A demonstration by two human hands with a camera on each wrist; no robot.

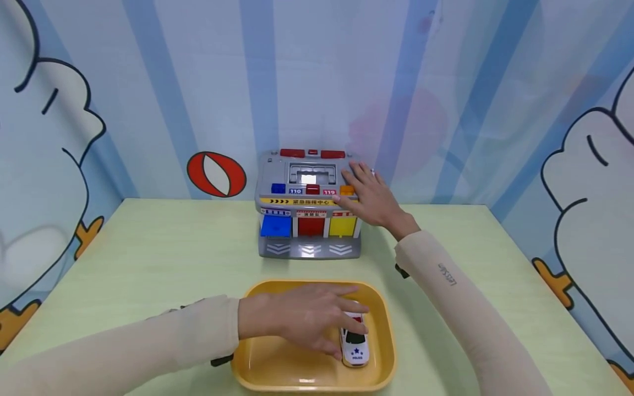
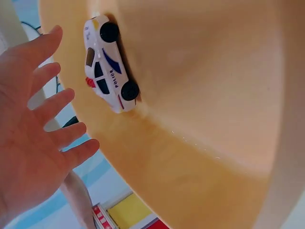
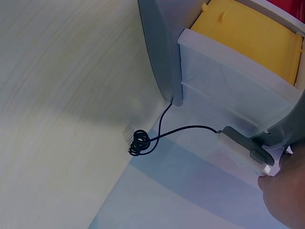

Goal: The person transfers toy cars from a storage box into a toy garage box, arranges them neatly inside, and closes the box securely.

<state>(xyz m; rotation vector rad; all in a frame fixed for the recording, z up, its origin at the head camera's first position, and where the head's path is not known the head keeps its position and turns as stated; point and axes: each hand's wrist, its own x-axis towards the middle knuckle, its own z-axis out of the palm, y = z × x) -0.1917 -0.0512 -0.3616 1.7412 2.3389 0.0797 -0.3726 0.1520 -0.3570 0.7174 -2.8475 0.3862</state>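
Observation:
My left hand [image 1: 314, 316] hovers over a yellow tray [image 1: 312, 388] with its fingers spread. Below and beside those fingers a white toy police car [image 1: 355, 353] lies in the tray's right side; the left wrist view shows a gap between the hand and the police car [image 2: 106, 67]. Farther back stands a grey toy emergency station [image 1: 309, 251] with blue, red and yellow doors. Its blue door [image 1: 276, 226] is tilted outward; the red and yellow ones are down. My right hand [image 1: 373, 201] rests on the right side of the station's roof, fingers extended.
A coiled black cord [image 3: 140, 142] links the station's side to a small grey-and-white handset [image 3: 245, 150]. The pale green table [image 1: 188, 247] ends at a printed curtain [image 1: 327, 71] behind the station, with curtains at both sides too.

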